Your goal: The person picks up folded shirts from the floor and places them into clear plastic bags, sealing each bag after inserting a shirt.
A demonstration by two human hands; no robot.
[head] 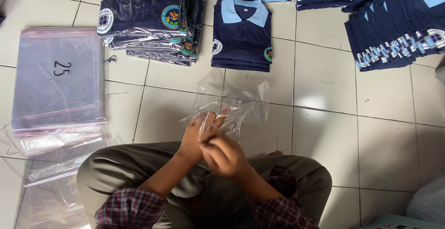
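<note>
The clear plastic bag (232,103) is pinched at its near edge by both hands, left hand (198,134) and right hand (225,154) closed on the film, so it fans out flat over the floor (324,131). Just beyond the grip lies a folded navy polo shirt (241,36) with a light-blue collar and round chest badges; left of the grip is a stack of empty clear bags (58,78), and farther off are bagged shirts (148,20) and piled shirts (394,34).

Clear plastic bag (232,101), crumpled, seemingly empty, raised above tiled floor
</note>
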